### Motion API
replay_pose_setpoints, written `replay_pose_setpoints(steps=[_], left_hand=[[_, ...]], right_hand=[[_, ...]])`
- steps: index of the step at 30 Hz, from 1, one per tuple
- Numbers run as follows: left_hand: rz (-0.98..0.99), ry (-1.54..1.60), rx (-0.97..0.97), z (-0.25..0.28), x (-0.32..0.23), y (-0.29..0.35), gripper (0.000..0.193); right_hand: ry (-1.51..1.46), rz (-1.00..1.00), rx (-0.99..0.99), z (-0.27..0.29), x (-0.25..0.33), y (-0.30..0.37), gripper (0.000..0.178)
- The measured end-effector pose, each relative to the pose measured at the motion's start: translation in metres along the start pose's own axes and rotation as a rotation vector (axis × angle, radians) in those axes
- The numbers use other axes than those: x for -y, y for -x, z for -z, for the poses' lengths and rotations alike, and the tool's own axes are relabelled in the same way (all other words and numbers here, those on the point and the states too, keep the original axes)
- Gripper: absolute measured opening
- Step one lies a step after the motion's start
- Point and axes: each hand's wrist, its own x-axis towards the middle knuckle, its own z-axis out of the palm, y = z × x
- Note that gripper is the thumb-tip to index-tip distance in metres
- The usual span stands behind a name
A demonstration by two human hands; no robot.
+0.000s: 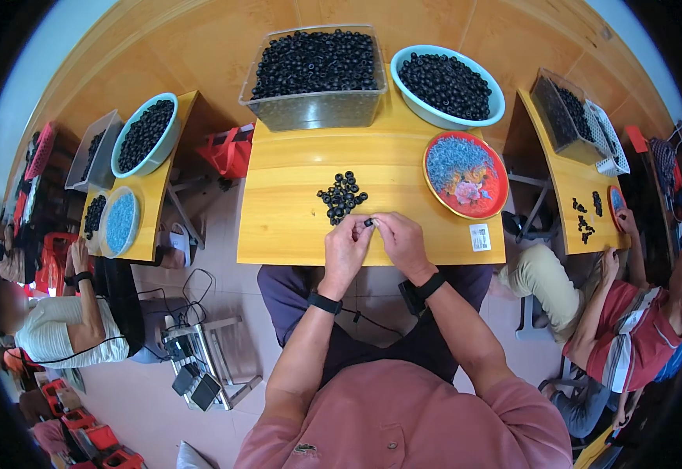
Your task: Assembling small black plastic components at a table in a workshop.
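Observation:
At the front edge of the yellow table (294,227), my left hand (347,248) and my right hand (400,241) meet, fingers pinched together. A small black ring-like part (369,222) shows between the fingertips; both hands seem to grip it. Just beyond my left hand lies a loose pile of the same black round parts (342,195), some with visible holes. Off to the right of my hands stands a red flowered tray (488,205) holding many small pale-blue pieces (454,162).
At the table's back stand a clear bin (317,113) and a light-blue basin (449,120), both full of black parts. A white label (479,237) lies near the right corner. People work at side tables, left (147,227) and right (569,180). A metal stool (208,367) stands on the floor.

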Motion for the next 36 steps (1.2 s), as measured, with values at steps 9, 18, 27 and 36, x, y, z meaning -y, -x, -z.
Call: replay_pose_setpoints(steps=[9,18,27,36], left_hand=[[0.003,-0.016,0.026,0.003,-0.002,0.001,0.019],[0.037,0.255,-0.124,0.004,0.006,0.002,0.016],[0.080,0.667,-0.423,0.005,0.006,0.000,0.017],[0.082,0.389,-0.252,0.006,0.010,0.002,0.016]], right_hand=[[0.028,0.070,0.006,0.003,0.010,-0.002,0.013],[0.030,-0.037,0.040,0.011,0.017,-0.023,0.016],[0.211,0.019,0.246,-0.006,0.002,-0.082,0.012],[0.287,0.053,0.253,-0.035,0.001,-0.108,0.011]])
